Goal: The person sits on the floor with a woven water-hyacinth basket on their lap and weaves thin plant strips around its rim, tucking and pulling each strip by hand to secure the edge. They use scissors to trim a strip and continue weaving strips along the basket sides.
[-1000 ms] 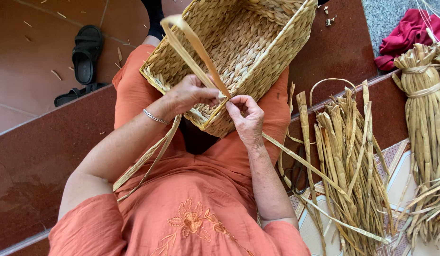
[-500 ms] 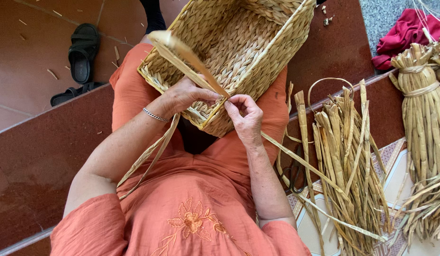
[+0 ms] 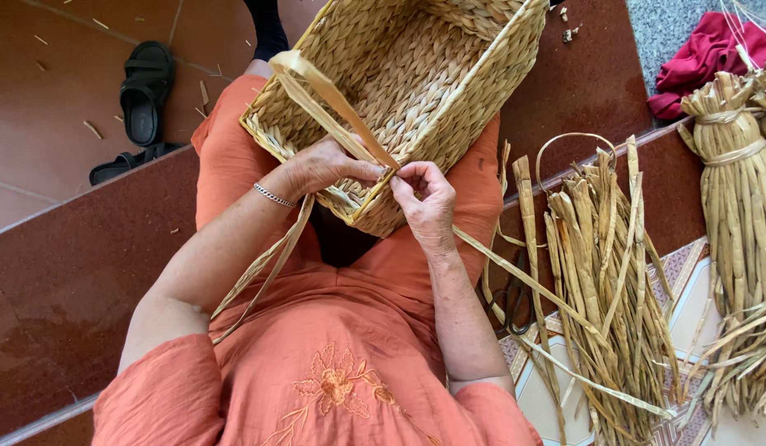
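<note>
A rectangular woven straw basket (image 3: 449, 66) rests on my lap, its opening facing up. My left hand (image 3: 321, 169) lies on the basket's near rim and pinches a flat straw strip (image 3: 317, 83) that loops up over the rim. My right hand (image 3: 428, 198) grips the same strip at the near corner of the rim, fingertips meeting my left thumb. Loose ends of straw trail down under my left forearm (image 3: 267, 264) and off to the right past my right wrist.
A pile of loose dried straw (image 3: 614, 272) lies on the step to my right, with black scissors (image 3: 515, 297) beside it. Tied straw bundles (image 3: 742, 206) stand further right, near a red cloth (image 3: 705, 58). Black sandals (image 3: 143, 91) sit on the tiled floor at left.
The looped strip above the rim has swung slightly left and lower. Both hands stay at the near corner of the basket.
</note>
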### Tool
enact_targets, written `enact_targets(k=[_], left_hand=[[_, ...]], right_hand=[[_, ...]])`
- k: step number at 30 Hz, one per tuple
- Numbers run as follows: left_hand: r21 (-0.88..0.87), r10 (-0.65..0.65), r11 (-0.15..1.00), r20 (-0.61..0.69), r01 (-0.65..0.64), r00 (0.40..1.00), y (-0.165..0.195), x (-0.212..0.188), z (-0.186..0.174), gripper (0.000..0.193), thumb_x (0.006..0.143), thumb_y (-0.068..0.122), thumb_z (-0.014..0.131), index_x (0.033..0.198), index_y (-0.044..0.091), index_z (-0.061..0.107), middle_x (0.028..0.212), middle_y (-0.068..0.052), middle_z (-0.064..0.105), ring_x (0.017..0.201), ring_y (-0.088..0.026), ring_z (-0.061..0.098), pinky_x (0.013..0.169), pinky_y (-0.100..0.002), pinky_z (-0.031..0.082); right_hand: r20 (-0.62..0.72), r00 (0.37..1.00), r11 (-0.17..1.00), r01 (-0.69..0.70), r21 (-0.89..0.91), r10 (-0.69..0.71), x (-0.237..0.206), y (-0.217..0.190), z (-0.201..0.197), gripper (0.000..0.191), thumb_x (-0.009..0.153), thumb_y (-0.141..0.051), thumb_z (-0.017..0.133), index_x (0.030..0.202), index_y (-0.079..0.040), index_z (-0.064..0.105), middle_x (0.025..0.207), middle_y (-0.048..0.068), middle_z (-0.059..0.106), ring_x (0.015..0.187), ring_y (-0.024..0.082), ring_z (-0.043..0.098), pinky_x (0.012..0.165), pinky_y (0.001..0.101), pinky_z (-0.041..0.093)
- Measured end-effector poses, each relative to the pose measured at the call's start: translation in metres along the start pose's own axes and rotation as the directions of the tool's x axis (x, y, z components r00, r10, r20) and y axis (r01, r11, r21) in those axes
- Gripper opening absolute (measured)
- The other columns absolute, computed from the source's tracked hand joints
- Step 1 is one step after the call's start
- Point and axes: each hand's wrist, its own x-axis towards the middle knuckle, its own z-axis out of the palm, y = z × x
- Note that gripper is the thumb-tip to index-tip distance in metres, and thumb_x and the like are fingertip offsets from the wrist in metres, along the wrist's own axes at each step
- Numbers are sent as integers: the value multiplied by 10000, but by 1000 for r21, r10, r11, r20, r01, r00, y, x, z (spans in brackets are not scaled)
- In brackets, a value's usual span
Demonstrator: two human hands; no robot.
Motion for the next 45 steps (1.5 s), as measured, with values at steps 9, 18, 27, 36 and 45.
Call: enact_targets(k=[9, 18, 27, 36, 45], left_hand=[[-247, -38, 968, 41, 47, 998, -12, 6, -1, 268, 849, 122, 805, 1072, -6, 727, 901, -39, 698, 793, -128, 647, 728, -269, 564], [-127, -81, 989, -34, 76, 996, 1, 14, 1, 241, 753, 1, 823, 965, -38, 716, 810, -87, 715, 654, -144, 673, 589, -275, 580], [8, -95, 995, -128, 97, 987, 3, 17, 7, 233, 719, 28, 814, 928, -26, 725, 780, -67, 699, 628, -131, 657, 568, -262, 572], [-242, -98, 968, -109, 69, 989, -3, 11, 5, 272, 756, 55, 802, 1014, 24, 721, 896, -37, 706, 715, -104, 669, 629, -256, 582], [-140, -95, 987, -117, 78, 989, -3, 10, 8, 208, 792, 41, 777, 973, -14, 690, 818, -50, 689, 645, -113, 646, 588, -269, 563]], right_hand=[[8, 1000, 1000, -10, 26, 10, 2, 0, -1, 155, 941, 5, 736, 1034, -30, 618, 915, -29, 648, 790, 12, 600, 714, 176, 529], [6, 1000, 997, -6, -76, 6, 1, -4, -1, 150, 935, 3, 734, 1008, -39, 610, 892, -33, 636, 780, 19, 595, 697, 187, 527], [15, 1000, 984, 1, -176, 2, 2, -5, -4, 123, 939, -20, 720, 1030, -19, 637, 900, -31, 663, 792, 15, 611, 709, 186, 531], [58, 998, 981, -10, -191, 22, 0, -15, -5, 153, 936, -27, 730, 1073, -1, 666, 895, -1, 702, 781, 31, 644, 703, 196, 553], [54, 997, 927, 66, -368, -50, -2, -26, 0, 86, 915, -63, 755, 975, -38, 699, 841, 8, 719, 721, 60, 664, 637, 226, 560]])
